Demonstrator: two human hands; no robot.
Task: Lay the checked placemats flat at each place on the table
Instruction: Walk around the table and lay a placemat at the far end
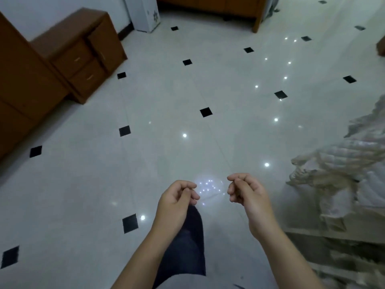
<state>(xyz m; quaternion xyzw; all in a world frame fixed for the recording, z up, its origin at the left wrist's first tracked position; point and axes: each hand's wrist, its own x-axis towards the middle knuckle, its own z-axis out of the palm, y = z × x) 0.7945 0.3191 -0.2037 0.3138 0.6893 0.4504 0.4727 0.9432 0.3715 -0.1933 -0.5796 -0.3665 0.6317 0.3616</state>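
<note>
No checked placemat and no table are in view. My left hand (177,199) and my right hand (245,191) hang in front of me over the pale tiled floor, a short gap between them. The fingers of both are loosely curled inward, thumbs close to the fingertips, and nothing is held in either. Below the hands a dark trouser leg (187,243) steps forward.
A brown wooden cabinet with drawers (83,57) stands at the left. A white appliance (145,13) and more wooden furniture (218,5) are at the far wall. Crumpled pale bedding on a bed (343,180) fills the right side. The glossy floor (187,90) has small black inset tiles.
</note>
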